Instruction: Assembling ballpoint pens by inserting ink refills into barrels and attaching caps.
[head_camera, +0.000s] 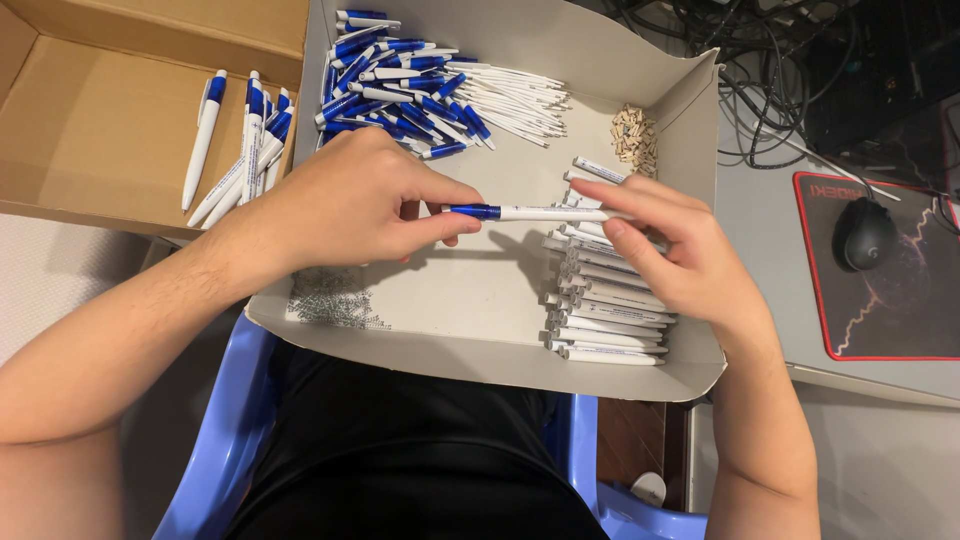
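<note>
While the left hand (350, 205) pinches the blue end of a white ballpoint pen (525, 212), the right hand (670, 250) closes its grip on the white barrel, holding it level above the shallow grey cardboard tray (470, 345), likely to steady both halves. Stacked white barrels (605, 310) lie just beneath.

Smooth, glossy plastic on the blue-and-white pen (530, 212). Matt grey cardboard for the tray (480, 350), matt brown cardboard for the box (90, 130). Smooth plastic chair (225, 440), matt black mouse (865, 235).
</note>
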